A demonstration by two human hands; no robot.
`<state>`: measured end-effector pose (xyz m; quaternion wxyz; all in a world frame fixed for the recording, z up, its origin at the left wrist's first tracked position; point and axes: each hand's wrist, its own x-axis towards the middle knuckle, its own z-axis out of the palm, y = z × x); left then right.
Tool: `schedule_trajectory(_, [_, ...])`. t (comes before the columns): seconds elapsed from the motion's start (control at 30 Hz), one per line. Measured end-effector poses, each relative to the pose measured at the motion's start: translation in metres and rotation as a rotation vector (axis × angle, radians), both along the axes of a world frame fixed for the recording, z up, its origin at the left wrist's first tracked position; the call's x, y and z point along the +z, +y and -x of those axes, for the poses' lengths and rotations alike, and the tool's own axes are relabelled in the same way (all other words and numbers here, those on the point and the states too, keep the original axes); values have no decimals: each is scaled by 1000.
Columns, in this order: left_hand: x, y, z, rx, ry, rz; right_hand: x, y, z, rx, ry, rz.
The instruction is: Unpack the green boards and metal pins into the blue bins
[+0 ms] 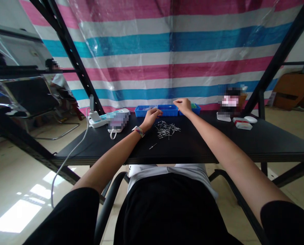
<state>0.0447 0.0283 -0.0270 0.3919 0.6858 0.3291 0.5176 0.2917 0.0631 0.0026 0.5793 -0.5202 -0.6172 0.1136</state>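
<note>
Rivet-like metal pins (166,129) heaped loosely mid-frame on the black bench (197,146); many overlap, pointing every way. Single loose pin (153,146) apart from the heap, toward the bench's near edge, lower left of it.

Left hand (152,119): just beside the heap, at its upper left. Fingers bent, palm down; cannot tell whether they grip anything. Bracelet (141,131) at the wrist.

Right hand (184,105): beyond the heap, to its upper right, in front of the blue trays. Thumb and fingertips drawn together; anything between them too small to make out.

Blue trays (168,111) along the bench's far side, below the striped sheet (152,61). Green contents (193,106) at their right end, partly behind the right hand.

Left of frame: white power strip (100,120), cable hanging down. Right of frame: red-and-white box (242,124), white computer mouse (251,119) just beside it. Seated person (58,80) at upper left.
</note>
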Motion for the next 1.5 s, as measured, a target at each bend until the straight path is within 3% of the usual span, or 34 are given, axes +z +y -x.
schedule_trajectory(0.07, [0,1,1,9,-2,-7,-2,-1,-2,-23,-25,-28])
schedule_trajectory(0.13, [1,0,2,30,-16,1,-3,-11,3,61,-44,-11])
schedule_trajectory(0.23, [5,-4,3,59,-41,22,3,-46,24,408,-161,51])
schedule_trajectory(0.33, [8,-7,3,72,-71,38,13,-99,57,802,-363,95])
schedule_trajectory(0.4, [11,-8,2,93,-82,61,17,-136,77,962,-545,98])
schedule_trajectory(0.47, [12,-8,1,110,-80,72,17,-165,93,1030,-701,72])
schedule_trajectory(0.6, [14,-9,-1,100,-82,59,13,-193,110,979,-872,38])
schedule_trajectory(0.73, [18,-12,1,93,-62,69,14,-187,114,945,-868,-15])
schedule_trajectory(0.83, [20,-13,4,18,6,24,18,-161,108,891,-695,-25])
schedule_trajectory(0.93, [18,-13,5,-29,16,-36,19,-122,90,773,-374,14])
schedule_trajectory(1.1, [12,-13,-1,-106,-13,84,12,-78,51,561,184,172])
schedule_trajectory(1.27, [13,-15,-2,-177,-99,173,6,-78,37,530,246,188])
schedule_trajectory(1.5, [14,-14,1,-114,-95,174,6,-81,44,486,257,179])
